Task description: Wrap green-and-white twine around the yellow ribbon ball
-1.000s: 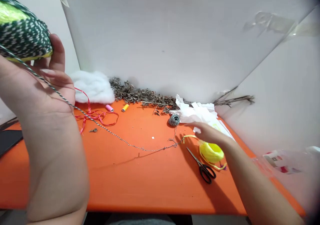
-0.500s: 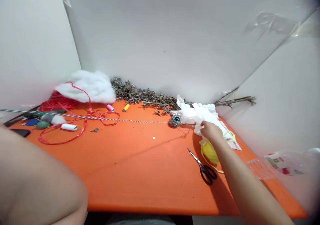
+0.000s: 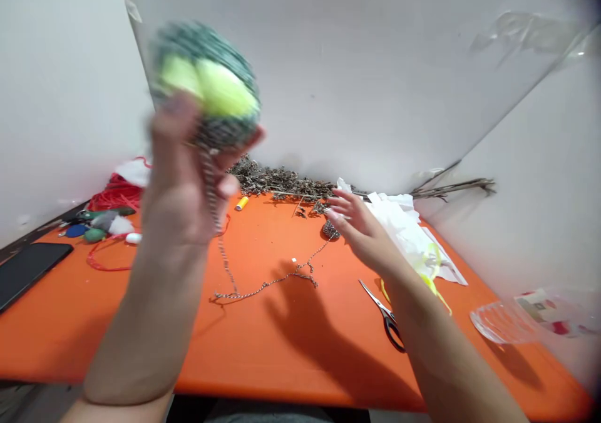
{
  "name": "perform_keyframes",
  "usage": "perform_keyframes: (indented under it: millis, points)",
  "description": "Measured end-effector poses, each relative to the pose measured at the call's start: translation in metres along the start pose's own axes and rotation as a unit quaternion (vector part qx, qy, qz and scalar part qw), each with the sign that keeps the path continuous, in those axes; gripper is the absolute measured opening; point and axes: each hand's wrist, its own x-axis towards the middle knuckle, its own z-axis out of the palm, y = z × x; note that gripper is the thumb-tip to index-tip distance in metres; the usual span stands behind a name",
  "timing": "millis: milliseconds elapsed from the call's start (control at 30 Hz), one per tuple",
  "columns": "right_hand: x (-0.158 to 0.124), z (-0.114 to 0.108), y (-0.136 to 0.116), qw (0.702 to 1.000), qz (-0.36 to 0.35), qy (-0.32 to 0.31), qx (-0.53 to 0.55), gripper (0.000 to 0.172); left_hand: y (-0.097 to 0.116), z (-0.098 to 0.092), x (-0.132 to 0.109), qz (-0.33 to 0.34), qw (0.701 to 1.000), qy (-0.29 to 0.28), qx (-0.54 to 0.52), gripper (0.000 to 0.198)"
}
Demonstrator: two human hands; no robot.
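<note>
My left hand (image 3: 181,179) is raised above the orange table (image 3: 263,341) and grips a ball (image 3: 209,82) wound in green-and-white twine with yellow showing through; it is blurred by motion. The twine (image 3: 263,282) hangs from the ball, lies slack on the table and runs to a small twine spool (image 3: 330,229) near the back. My right hand (image 3: 359,229) hovers over that spool with fingers spread and holds nothing. A yellow ribbon (image 3: 429,266) lies partly hidden behind my right forearm.
Scissors (image 3: 387,316) lie by my right forearm. White tissue paper (image 3: 404,219), dried twigs (image 3: 277,182), a yellow thread spool (image 3: 241,203), red ribbon (image 3: 113,194) and small items sit along the back. A black phone (image 3: 25,270) lies at left, a clear plastic bag (image 3: 530,313) at right.
My left hand has swung back into view at centre with the ball, and the taut twine has gone slack. My right hand left the yellow ribbon and moved up-left to the small spool.
</note>
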Motion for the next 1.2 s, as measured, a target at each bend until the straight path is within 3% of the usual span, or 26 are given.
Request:
perform_keyframes:
  millis: [67, 167, 300, 567, 667, 833, 1000, 1200]
  points:
    - [-0.005, 0.016, -0.04, 0.967, -0.077, -0.085, 0.226, 0.061, -0.025, 0.007, -0.004, -0.011, 0.997, -0.073, 0.016, 0.019]
    - [-0.008, 0.03, -0.077, 0.929, -0.104, -0.117, 0.336, 0.081, -0.056, 0.012, -0.01, -0.047, 0.99, -0.125, 0.043, 0.023]
    - [-0.008, 0.027, -0.085, 0.943, -0.07, -0.046, 0.321, 0.096, -0.071, 0.011, -0.013, -0.003, 0.989, -0.123, 0.076, 0.029]
    - [-0.015, 0.009, -0.079, 0.976, -0.069, 0.051, 0.2, 0.097, -0.088, 0.011, -0.015, -0.049, 0.99, -0.117, 0.059, 0.04]
    - [-0.014, 0.011, -0.078, 0.971, -0.101, 0.103, 0.193, 0.086, -0.094, 0.013, -0.017, -0.069, 0.99, -0.118, 0.046, 0.041]
    - [-0.017, 0.006, -0.076, 0.96, -0.132, 0.078, 0.234, 0.047, -0.096, 0.012, -0.016, -0.112, 0.988, -0.106, -0.003, 0.029]
    - [-0.017, -0.002, -0.073, 0.964, -0.121, 0.157, 0.175, 0.012, -0.093, 0.011, -0.014, -0.185, 0.978, -0.089, -0.043, 0.029]
    - [-0.013, -0.009, -0.066, 0.963, -0.131, 0.187, 0.14, 0.013, -0.091, 0.01, -0.016, -0.203, 0.973, -0.108, -0.033, 0.031]
